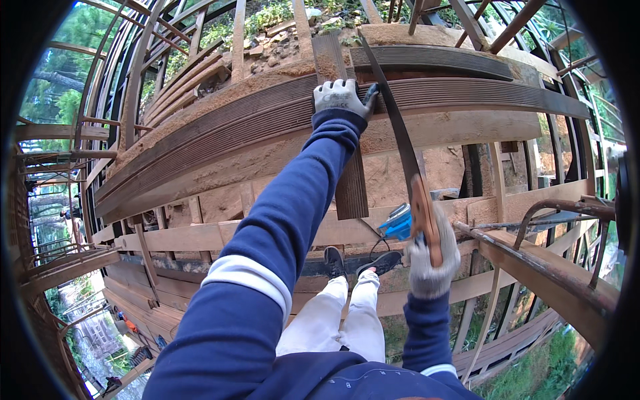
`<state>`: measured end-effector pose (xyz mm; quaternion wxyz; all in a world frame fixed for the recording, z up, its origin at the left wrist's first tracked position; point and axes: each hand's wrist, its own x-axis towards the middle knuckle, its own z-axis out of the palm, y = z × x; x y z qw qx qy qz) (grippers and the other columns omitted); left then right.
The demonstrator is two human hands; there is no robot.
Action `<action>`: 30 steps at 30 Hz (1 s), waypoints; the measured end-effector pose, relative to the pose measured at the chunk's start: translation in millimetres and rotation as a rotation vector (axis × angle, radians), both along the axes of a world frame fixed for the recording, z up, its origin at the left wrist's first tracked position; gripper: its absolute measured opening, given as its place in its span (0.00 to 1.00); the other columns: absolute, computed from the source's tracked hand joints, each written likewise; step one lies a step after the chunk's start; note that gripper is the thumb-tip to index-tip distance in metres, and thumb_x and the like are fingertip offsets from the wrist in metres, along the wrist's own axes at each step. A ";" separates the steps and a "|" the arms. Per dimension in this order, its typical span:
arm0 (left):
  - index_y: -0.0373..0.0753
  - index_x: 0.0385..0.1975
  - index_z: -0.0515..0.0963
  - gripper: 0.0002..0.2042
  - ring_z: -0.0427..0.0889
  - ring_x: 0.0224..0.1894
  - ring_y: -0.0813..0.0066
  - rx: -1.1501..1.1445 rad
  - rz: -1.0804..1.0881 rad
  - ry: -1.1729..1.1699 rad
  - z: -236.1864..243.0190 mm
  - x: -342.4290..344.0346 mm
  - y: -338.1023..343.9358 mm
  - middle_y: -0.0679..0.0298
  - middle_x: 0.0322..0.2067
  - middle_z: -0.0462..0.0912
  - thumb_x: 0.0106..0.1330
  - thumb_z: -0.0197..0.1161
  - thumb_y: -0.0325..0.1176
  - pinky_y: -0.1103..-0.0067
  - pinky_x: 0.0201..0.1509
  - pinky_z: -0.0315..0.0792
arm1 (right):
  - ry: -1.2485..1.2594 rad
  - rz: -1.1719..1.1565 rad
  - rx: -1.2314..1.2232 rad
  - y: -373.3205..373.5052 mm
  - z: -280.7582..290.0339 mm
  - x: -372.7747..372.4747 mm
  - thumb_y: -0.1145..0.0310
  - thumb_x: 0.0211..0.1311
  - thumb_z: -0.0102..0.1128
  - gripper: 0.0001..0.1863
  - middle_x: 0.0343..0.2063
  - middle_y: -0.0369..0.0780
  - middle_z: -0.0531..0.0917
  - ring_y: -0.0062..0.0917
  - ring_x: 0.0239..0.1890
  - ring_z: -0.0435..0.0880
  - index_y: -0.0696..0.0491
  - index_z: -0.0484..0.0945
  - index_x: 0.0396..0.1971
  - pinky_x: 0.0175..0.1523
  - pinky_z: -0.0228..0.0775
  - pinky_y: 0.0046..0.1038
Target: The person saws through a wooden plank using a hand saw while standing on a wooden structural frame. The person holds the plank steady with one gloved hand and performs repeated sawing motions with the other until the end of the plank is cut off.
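My gloved left hand (pixel 342 98) presses on a long dark grooved board (pixel 467 97), its fingers curled over the edge where a short crossways grooved plank (pixel 350 187) lies. My gloved right hand (pixel 432 260) is wrapped round the wooden handle of a handsaw (pixel 400 120). The long dark blade lies across the long board just right of my left hand, reaching past a shorter grooved board (pixel 447 59) behind it. A blue tool (pixel 398 220) with a cord rests beside the saw handle, partly hidden.
Wooden beams (pixel 293 230) run below, with dirt and gaps between them. My feet stand among them. Rusty scaffold tubes (pixel 567 208) stand at the right. More framing and stacked timber (pixel 187 83) are at the left and back, with greenery beyond.
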<state>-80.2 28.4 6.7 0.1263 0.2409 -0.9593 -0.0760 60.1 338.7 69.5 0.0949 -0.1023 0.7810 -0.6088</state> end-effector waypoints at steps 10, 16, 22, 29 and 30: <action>0.40 0.39 0.85 0.34 0.84 0.48 0.55 0.016 -0.018 0.041 -3.3 -1.0 0.4 0.56 0.39 0.88 0.71 0.50 0.69 0.62 0.59 0.70 | -0.054 -0.021 0.043 47.7 -14.9 62.4 0.74 0.55 0.62 0.35 0.59 0.52 0.83 0.35 0.54 0.87 0.64 0.72 0.67 0.59 0.77 0.32; 0.41 0.38 0.84 0.32 0.84 0.49 0.55 0.017 -0.008 0.036 -4.9 -2.7 1.2 0.57 0.40 0.88 0.71 0.52 0.68 0.62 0.59 0.69 | -0.016 0.031 -0.009 4.8 7.9 10.2 0.71 0.55 0.61 0.36 0.58 0.52 0.84 0.29 0.49 0.88 0.65 0.72 0.67 0.52 0.80 0.27; 0.41 0.41 0.85 0.33 0.84 0.51 0.56 0.023 0.010 0.012 -1.0 -2.1 1.4 0.57 0.41 0.88 0.70 0.52 0.70 0.62 0.60 0.69 | 0.068 0.038 -0.004 -28.4 -14.5 -22.2 0.68 0.55 0.64 0.38 0.57 0.53 0.84 0.35 0.54 0.88 0.67 0.71 0.67 0.58 0.80 0.32; 0.41 0.42 0.85 0.33 0.84 0.51 0.56 -0.012 -0.003 0.021 -5.2 -1.0 -2.5 0.57 0.42 0.88 0.70 0.52 0.69 0.62 0.61 0.69 | 0.016 0.006 0.025 41.4 1.6 48.7 0.71 0.53 0.64 0.36 0.57 0.53 0.85 0.35 0.54 0.88 0.67 0.72 0.65 0.56 0.80 0.29; 0.41 0.44 0.85 0.33 0.84 0.51 0.57 -0.001 -0.008 0.007 -2.9 -2.3 0.1 0.57 0.42 0.88 0.70 0.52 0.69 0.62 0.62 0.69 | -0.012 -0.005 0.008 27.9 7.1 35.4 0.72 0.53 0.64 0.36 0.56 0.53 0.85 0.34 0.53 0.89 0.67 0.73 0.65 0.55 0.80 0.28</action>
